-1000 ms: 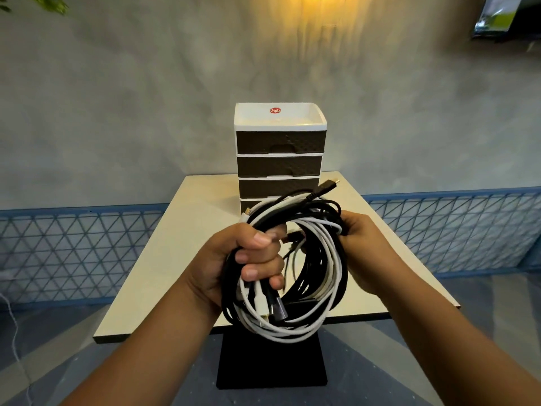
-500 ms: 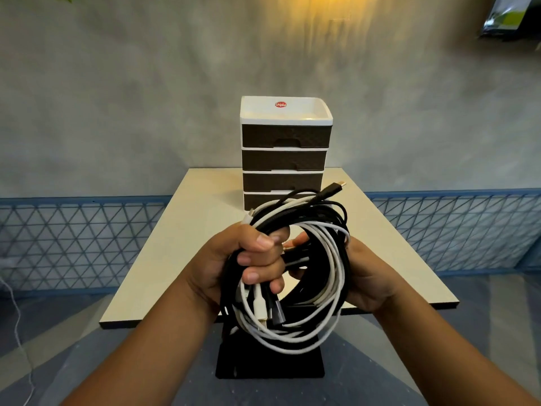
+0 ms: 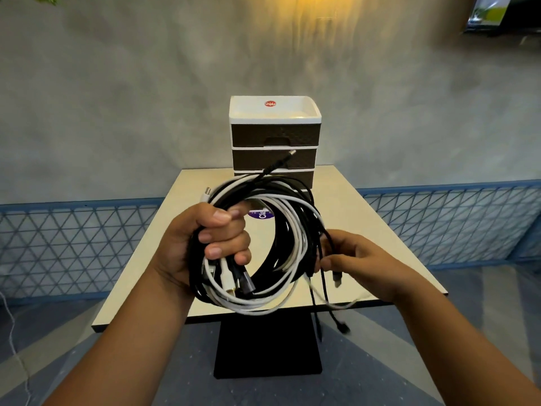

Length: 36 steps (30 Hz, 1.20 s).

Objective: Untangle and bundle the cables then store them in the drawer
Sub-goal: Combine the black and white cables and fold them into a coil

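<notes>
Shifted right hand [image 3: 355, 259] off coil's side, now pinching loose black strand; left hand [image 3: 205, 244] gripping cable coil [image 3: 281, 259] above table [image 3: 366, 215]. One coil, one drawer unit [image 3: 275, 136].

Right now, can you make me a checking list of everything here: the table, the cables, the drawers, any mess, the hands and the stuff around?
Surface: beige table on a black pedestal base.
Job's things: coil of black and white cables held above the table; drawer unit at the table's far side, the drawers in view closed.
Clutter: purple sticker on the table, seen through the coil.
Grippers: left hand grips the coil; right hand pinches a black strand.
Cables: several loose ends dangle below the right hand; a black plug sticks up towards the drawers.
Surroundings: grey wall, blue mesh fence, a thin white cord on the floor at left.
</notes>
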{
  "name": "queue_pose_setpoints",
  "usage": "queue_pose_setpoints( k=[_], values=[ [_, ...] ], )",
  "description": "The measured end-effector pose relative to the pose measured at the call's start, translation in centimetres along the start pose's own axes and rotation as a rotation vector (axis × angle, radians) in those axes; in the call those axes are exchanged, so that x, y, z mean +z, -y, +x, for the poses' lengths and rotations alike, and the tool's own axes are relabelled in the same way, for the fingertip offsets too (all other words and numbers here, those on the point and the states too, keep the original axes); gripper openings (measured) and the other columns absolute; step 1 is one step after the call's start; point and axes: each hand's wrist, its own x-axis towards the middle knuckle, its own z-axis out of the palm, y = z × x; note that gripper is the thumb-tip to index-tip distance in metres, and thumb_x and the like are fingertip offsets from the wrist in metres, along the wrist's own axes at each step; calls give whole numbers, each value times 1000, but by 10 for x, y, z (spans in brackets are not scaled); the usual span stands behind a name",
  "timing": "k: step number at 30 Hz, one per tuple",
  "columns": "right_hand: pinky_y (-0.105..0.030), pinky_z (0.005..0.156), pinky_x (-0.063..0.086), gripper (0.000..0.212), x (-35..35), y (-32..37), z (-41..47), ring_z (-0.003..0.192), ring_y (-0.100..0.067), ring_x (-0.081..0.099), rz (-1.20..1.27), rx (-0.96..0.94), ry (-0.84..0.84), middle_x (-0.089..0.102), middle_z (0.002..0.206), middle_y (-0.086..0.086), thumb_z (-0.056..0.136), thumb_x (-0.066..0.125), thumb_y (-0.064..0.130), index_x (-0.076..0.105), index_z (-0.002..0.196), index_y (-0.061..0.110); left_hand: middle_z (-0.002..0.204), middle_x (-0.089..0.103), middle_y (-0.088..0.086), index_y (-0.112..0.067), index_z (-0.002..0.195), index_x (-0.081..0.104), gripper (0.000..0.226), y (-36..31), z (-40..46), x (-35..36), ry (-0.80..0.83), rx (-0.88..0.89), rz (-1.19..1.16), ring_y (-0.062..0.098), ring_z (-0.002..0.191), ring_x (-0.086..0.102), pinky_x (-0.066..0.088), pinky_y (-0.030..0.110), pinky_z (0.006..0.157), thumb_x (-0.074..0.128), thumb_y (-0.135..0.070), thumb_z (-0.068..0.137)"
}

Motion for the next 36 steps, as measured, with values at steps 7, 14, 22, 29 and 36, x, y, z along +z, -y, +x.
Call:
queue_pose_setpoints(
  k=[7,14,22,29,36],
  values=[
    [-44,77,47,53,13,-22,3,79,-28,62,348,-26,41,62,94,-17,70,79,36,57,103,-1,55,39,-3,-3,93,51,9,-5,9,5,-30,15,26,13,51,38,50,35,75,44,-2,87],
    [-28,77,48,66,30,-28,7,90,-17,62,325,5,22,64,111,0,67,78,40,53,123,15,54,40,-5,-5,90,50,6,-13,17,10,-15,41,13,11,50,40,51,33,72,47,-4,85],
    [-36,96,52,43,41,-16,31,105,-29,67,236,-63,-160,69,114,-18,80,74,5,60,121,8,53,41,-6,-6,89,48,5,-15,20,10,-8,48,23,10,49,41,50,32,71,48,-4,84],
    [-39,83,52,57,1,-20,6,85,-29,61,348,-46,63,63,97,-18,71,80,15,52,116,-7,53,40,-7,-8,88,48,5,-23,12,9,-8,99,4,8,48,40,49,31,70,49,-5,84],
    [-35,72,48,40,4,-18,9,70,-25,54,329,-9,81,54,78,-16,77,80,22,63,109,5,52,40,-8,-8,87,48,5,-25,14,14,12,108,7,8,47,41,49,30,69,50,-5,83]
  ],
)
